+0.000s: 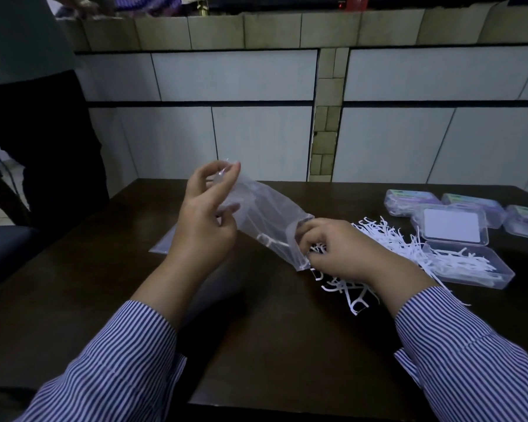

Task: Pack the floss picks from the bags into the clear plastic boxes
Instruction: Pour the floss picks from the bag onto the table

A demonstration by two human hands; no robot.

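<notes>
Two hands on bag (265,214): your left hand (206,214) pinches closed end high at 11 o'clock, tilting mouth down; right hand (339,248) grips mouth, likely coaxing last floss picks (387,239) onto pile beside open box (467,266) at 3 o'clock.

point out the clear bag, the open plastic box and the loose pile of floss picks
clear bag (265,208), head view, on its see-through side between the two hands
open plastic box (497,277), head view, on the near right wall of its tray
pile of floss picks (387,236), head view, on the white heap left of the box
</notes>
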